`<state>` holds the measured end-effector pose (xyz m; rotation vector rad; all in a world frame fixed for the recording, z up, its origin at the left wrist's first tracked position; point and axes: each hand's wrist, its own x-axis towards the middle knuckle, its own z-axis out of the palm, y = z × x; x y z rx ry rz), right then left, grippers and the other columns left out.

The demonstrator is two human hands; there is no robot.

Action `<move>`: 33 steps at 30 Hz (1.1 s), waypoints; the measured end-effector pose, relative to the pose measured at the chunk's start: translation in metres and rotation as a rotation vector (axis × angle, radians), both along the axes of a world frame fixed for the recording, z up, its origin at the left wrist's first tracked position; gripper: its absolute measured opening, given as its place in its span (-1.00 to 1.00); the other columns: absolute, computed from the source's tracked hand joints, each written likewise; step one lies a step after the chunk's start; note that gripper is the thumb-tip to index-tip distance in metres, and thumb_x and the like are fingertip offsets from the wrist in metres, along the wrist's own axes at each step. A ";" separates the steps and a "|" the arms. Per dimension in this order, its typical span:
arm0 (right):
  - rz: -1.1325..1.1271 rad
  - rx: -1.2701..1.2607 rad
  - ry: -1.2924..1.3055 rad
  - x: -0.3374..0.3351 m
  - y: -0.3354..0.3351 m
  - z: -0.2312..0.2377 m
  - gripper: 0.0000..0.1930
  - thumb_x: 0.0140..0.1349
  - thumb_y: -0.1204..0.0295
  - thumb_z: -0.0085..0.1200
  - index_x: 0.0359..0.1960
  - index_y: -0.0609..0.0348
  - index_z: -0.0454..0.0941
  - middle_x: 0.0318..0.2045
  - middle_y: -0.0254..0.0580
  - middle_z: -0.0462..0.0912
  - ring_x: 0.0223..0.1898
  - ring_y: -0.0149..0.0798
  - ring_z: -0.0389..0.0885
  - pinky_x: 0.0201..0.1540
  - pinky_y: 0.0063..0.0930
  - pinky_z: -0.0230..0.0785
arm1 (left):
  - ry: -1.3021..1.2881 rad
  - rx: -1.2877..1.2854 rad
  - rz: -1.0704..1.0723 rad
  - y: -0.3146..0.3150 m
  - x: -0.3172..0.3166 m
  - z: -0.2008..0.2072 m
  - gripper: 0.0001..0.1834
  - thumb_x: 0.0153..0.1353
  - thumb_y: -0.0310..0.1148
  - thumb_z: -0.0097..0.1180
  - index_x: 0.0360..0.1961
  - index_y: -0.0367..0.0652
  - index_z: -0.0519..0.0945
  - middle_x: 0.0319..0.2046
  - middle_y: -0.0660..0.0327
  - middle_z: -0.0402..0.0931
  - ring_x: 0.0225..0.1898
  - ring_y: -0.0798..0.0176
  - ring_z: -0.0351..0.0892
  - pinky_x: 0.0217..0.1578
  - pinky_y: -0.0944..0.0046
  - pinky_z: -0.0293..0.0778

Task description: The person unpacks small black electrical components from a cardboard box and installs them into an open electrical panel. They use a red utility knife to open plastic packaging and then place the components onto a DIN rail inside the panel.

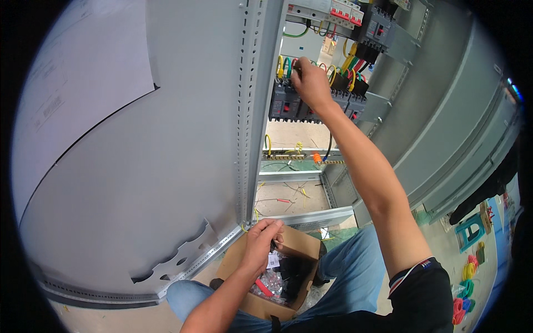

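Note:
My right hand (312, 83) reaches into the metal cabinet, its fingers closed in a pinch at the top of a row of dark grey circuit breakers (286, 105). Something dark shows at the fingertips, too small to name. Yellow, green and red wires (287, 65) loop up from the breakers beside this hand. My left hand (263, 242) is over an open cardboard box (244, 291) between my knees, with its fingers curled. Black shows below those fingers, but I cannot make out what it is. The box contains clear plastic bags (272, 283), a red-handled tool (263, 288) and black parts (297, 272).
A grey cabinet door (189, 139) with a paper sheet (89, 83) fills the left. Above the breakers are a miniature breaker with red switches (345, 16) and another dark breaker (379, 29). A terminal bar (286, 157) crosses below. Coloured wire coils (469, 271) and a teal stool (471, 233) are at right.

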<state>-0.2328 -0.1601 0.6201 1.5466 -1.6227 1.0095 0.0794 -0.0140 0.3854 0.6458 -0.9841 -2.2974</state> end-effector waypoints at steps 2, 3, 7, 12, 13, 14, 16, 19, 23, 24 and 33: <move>0.027 -0.006 0.038 -0.002 -0.002 0.002 -0.83 0.27 0.40 0.17 -0.17 0.21 0.57 -0.46 0.15 0.69 -0.36 0.28 0.68 -0.24 0.13 0.50 | -0.011 0.012 -0.017 0.002 -0.003 0.000 -0.82 0.43 -0.30 0.21 -0.16 -0.21 0.64 -0.33 0.24 0.60 -0.43 0.40 0.57 -0.47 0.35 0.50; -0.037 0.052 0.015 -0.005 0.000 0.001 -0.77 0.31 0.31 0.21 -0.12 0.19 0.60 -0.40 0.10 0.71 -0.29 0.19 0.71 -0.21 0.03 0.53 | -0.023 0.020 -0.024 0.002 -0.003 0.001 -0.82 0.43 -0.30 0.21 -0.17 -0.21 0.64 -0.33 0.24 0.60 -0.43 0.40 0.57 -0.47 0.35 0.50; 0.079 -0.303 0.054 0.022 0.020 0.013 -0.61 0.35 0.15 0.29 0.03 0.18 0.64 -0.12 -0.03 0.72 -0.06 0.02 0.69 -0.01 -0.15 0.53 | -0.021 -0.005 -0.015 0.000 0.003 0.004 -0.81 0.43 -0.29 0.21 -0.15 -0.21 0.65 -0.33 0.25 0.60 -0.39 0.41 0.57 -0.42 0.35 0.51; 0.250 -0.614 0.223 0.044 0.014 0.033 -0.69 0.42 0.22 0.22 0.02 0.16 0.67 0.10 0.02 0.67 0.25 0.12 0.53 0.31 -0.06 0.30 | -0.012 -0.022 -0.019 -0.003 0.010 0.001 -0.80 0.44 -0.28 0.21 -0.14 -0.22 0.65 -0.31 0.26 0.60 -0.37 0.41 0.57 -0.38 0.31 0.52; 0.255 -0.654 0.246 0.044 0.007 0.035 -0.70 0.42 0.22 0.21 0.02 0.16 0.67 0.13 0.02 0.67 0.28 0.13 0.51 0.35 -0.03 0.26 | -0.022 -0.023 -0.025 -0.003 0.010 0.002 -0.80 0.44 -0.28 0.20 -0.14 -0.22 0.65 -0.30 0.26 0.60 -0.37 0.41 0.57 -0.38 0.31 0.52; 0.236 -0.634 0.266 0.034 -0.009 0.029 -0.69 0.40 0.20 0.22 0.03 0.13 0.66 0.19 0.00 0.63 0.32 0.15 0.46 0.38 0.04 0.21 | -0.033 -0.024 -0.030 -0.002 0.012 0.004 -0.80 0.44 -0.29 0.20 -0.14 -0.22 0.64 -0.30 0.26 0.60 -0.37 0.41 0.57 -0.38 0.31 0.51; -0.035 -0.442 0.379 -0.028 -0.045 0.009 -0.67 0.38 0.19 0.23 0.04 0.10 0.65 0.25 -0.04 0.59 0.33 0.16 0.44 0.37 0.05 0.22 | -0.021 -0.026 -0.073 0.003 -0.002 0.006 -0.81 0.45 -0.29 0.20 -0.15 -0.22 0.64 -0.30 0.26 0.59 -0.37 0.41 0.57 -0.37 0.31 0.51; 0.068 -0.493 0.257 -0.005 -0.061 0.011 -0.71 0.34 0.24 0.26 -0.01 0.10 0.69 0.23 -0.01 0.60 0.29 0.14 0.48 0.35 0.04 0.25 | -0.020 -0.018 -0.032 -0.001 0.005 0.006 -0.80 0.44 -0.28 0.21 -0.16 -0.21 0.64 -0.32 0.28 0.58 -0.38 0.42 0.55 -0.38 0.33 0.49; 0.093 -0.582 0.260 0.003 -0.026 0.010 -0.68 0.39 0.22 0.22 0.04 0.13 0.68 0.29 0.01 0.58 0.37 0.14 0.42 0.41 0.03 0.17 | -0.015 -0.017 -0.015 0.001 0.012 0.011 -0.80 0.44 -0.28 0.21 -0.17 -0.22 0.64 -0.32 0.28 0.58 -0.37 0.41 0.55 -0.37 0.32 0.49; 0.068 -0.613 0.276 0.006 -0.016 0.018 -0.66 0.39 0.20 0.22 0.06 0.12 0.67 0.32 0.02 0.55 0.40 0.13 0.38 0.43 0.05 0.13 | -0.019 -0.028 -0.023 0.001 0.011 0.011 -0.80 0.45 -0.29 0.18 -0.17 -0.24 0.63 -0.31 0.25 0.59 -0.36 0.39 0.55 -0.36 0.30 0.50; -0.056 -0.369 0.429 0.000 -0.056 0.016 -0.54 0.34 0.10 0.27 0.17 0.04 0.60 0.35 0.00 0.49 0.40 0.17 0.36 0.44 0.31 0.06 | -0.038 0.026 -0.046 0.005 0.001 0.002 -0.78 0.43 -0.24 0.25 -0.19 -0.21 0.65 -0.36 0.30 0.57 -0.39 0.43 0.55 -0.41 0.34 0.50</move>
